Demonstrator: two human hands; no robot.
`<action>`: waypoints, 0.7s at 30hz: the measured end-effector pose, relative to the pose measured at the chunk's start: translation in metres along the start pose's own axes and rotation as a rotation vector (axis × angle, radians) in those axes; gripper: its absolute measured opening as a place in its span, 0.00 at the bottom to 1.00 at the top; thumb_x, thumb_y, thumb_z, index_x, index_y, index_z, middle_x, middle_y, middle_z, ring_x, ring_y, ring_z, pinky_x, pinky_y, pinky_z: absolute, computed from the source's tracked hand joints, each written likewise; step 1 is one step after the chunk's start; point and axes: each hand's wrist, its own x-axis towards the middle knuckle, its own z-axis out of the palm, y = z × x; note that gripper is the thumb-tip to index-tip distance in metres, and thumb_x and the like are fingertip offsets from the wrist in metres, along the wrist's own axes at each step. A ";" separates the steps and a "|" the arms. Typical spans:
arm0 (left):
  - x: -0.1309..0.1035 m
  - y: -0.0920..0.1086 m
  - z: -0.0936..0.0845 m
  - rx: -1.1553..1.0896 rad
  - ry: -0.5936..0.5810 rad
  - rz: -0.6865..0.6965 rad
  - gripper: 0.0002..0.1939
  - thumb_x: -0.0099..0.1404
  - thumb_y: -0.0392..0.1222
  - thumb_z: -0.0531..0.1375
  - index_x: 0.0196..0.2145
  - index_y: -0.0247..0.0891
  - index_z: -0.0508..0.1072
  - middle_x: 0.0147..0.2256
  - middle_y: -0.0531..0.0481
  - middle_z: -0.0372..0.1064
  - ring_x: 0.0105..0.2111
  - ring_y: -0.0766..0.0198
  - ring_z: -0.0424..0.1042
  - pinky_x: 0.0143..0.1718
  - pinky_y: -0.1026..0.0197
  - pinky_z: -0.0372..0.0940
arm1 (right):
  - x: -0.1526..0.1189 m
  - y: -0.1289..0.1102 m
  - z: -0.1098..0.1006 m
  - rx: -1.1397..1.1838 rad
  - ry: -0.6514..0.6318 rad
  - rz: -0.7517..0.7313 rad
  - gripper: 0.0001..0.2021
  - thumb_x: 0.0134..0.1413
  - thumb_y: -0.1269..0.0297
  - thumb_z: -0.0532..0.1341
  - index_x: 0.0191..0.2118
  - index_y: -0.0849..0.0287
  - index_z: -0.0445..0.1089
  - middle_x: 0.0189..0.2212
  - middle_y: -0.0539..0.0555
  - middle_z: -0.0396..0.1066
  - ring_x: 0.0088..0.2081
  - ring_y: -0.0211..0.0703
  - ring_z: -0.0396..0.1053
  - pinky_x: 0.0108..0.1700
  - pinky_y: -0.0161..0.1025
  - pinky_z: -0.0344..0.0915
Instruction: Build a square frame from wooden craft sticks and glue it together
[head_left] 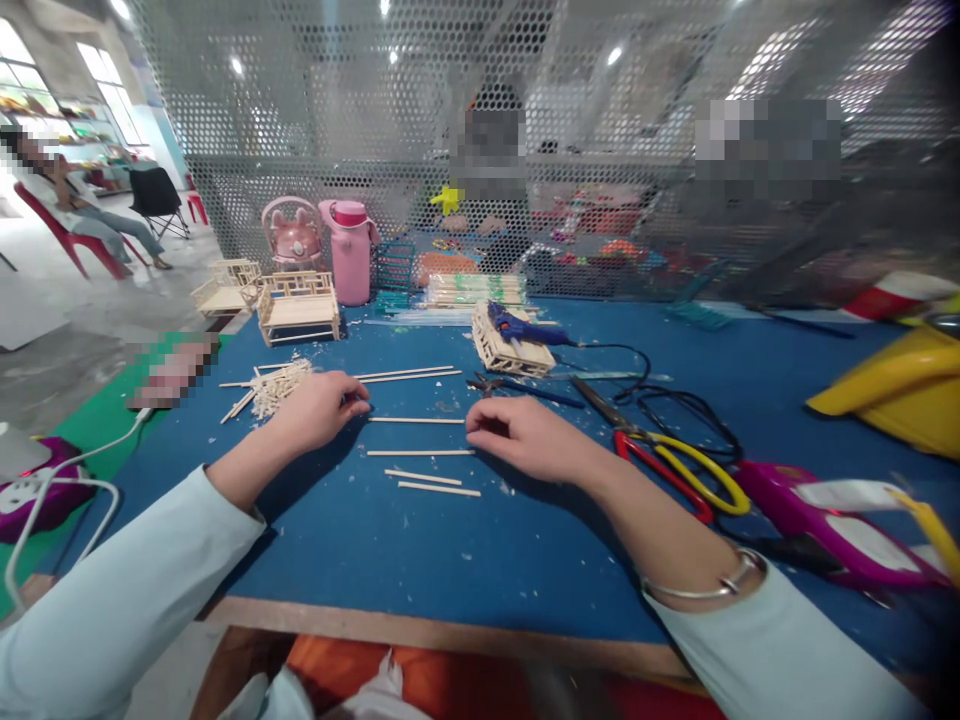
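A thin wooden stick [416, 420] runs crosswise over the blue tabletop between my two hands. My left hand [319, 410] is closed, its fingertips at the stick's left end. At the other end, the thumb and forefinger of my right hand [525, 437] are closed around the tip. Nearer to me lies a similar stick [420, 453], with two shorter sticks [424, 478] below it. Two longer sticks [409, 376] lie beyond my hands. Beside my left hand is a heap of small cut sticks [285, 385].
Small wooden stick-built chairs [300, 308] stand back left, near a pink bottle [350, 255]. A blue glue gun [525, 328] rests on another stick frame [502, 350]. Pliers [525, 388], red-and-yellow-handled scissors [675, 470] and a purple power strip [840, 520] lie right. A perforated metal screen [420, 120] stands behind.
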 end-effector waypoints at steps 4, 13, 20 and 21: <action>-0.006 0.013 -0.001 -0.035 -0.010 0.073 0.12 0.62 0.45 0.54 0.34 0.37 0.75 0.32 0.47 0.72 0.31 0.62 0.68 0.33 0.63 0.60 | -0.004 -0.003 -0.004 -0.021 0.041 -0.015 0.10 0.51 0.63 0.55 0.26 0.62 0.69 0.24 0.51 0.68 0.25 0.35 0.61 0.29 0.32 0.54; -0.030 0.052 0.013 -0.044 -0.249 0.360 0.13 0.62 0.47 0.55 0.38 0.39 0.75 0.33 0.47 0.69 0.34 0.62 0.69 0.33 0.64 0.60 | -0.012 -0.036 0.013 -0.116 -0.256 -0.115 0.03 0.47 0.67 0.60 0.29 0.58 0.71 0.25 0.50 0.71 0.26 0.36 0.64 0.28 0.32 0.52; -0.035 0.061 0.011 -0.087 -0.346 0.269 0.07 0.60 0.37 0.57 0.30 0.38 0.76 0.30 0.48 0.70 0.31 0.63 0.69 0.33 0.64 0.60 | -0.016 -0.037 0.006 -0.167 -0.324 -0.096 0.06 0.46 0.69 0.58 0.24 0.58 0.72 0.22 0.51 0.71 0.24 0.37 0.64 0.26 0.32 0.52; -0.037 0.061 0.010 -0.101 -0.358 0.266 0.07 0.60 0.36 0.57 0.30 0.37 0.76 0.30 0.48 0.71 0.31 0.64 0.69 0.33 0.65 0.60 | -0.018 -0.039 0.003 -0.181 -0.341 -0.073 0.06 0.44 0.70 0.58 0.23 0.58 0.72 0.20 0.51 0.70 0.22 0.36 0.63 0.25 0.32 0.51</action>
